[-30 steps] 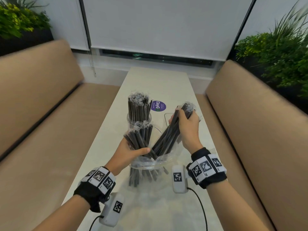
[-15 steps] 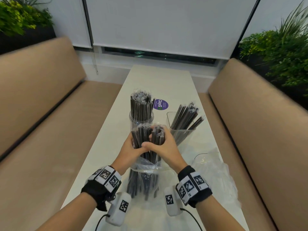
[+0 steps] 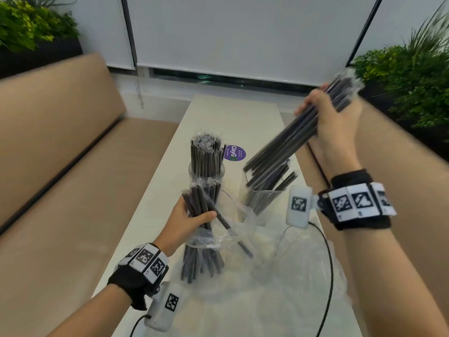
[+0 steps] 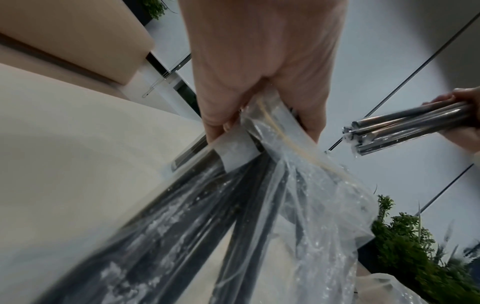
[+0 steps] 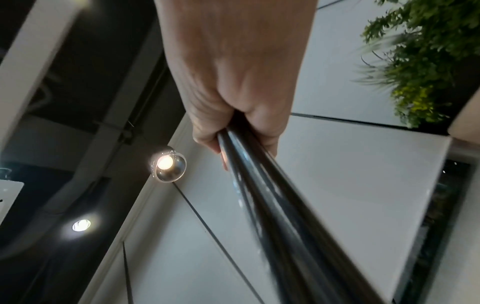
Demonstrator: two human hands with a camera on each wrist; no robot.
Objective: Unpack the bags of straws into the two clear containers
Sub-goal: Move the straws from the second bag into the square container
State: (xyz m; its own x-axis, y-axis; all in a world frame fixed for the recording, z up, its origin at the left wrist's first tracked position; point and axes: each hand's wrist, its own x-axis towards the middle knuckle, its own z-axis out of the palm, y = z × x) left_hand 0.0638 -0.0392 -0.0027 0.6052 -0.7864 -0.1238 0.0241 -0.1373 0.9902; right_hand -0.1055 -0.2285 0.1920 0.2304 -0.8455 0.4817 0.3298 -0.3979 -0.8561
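My left hand (image 3: 187, 221) grips a clear plastic bag of black straws (image 3: 202, 249) upright on the table; the left wrist view shows my fingers (image 4: 259, 115) curled round the bag's neck (image 4: 270, 139). One loose straw (image 3: 228, 227) leans out of the bag to the right. My right hand (image 3: 325, 113) holds a bundle of black straws (image 3: 291, 137) raised and tilted, its lower ends above the right clear container (image 3: 261, 199), which holds some straws. The left clear container (image 3: 206, 171) behind the bag is packed with straws. In the right wrist view my fingers (image 5: 233, 123) wrap the bundle (image 5: 272, 205).
An empty crumpled plastic bag (image 3: 291, 276) lies on the white table (image 3: 233, 117) near me. A purple sticker (image 3: 234, 153) sits behind the containers. Tan benches (image 3: 60, 166) line both sides; plants (image 3: 408, 81) stand at the far corners.
My right hand left the bag's neck with a bundle of straws and rose up and to the right, over the right container. My left hand stayed on the bag.
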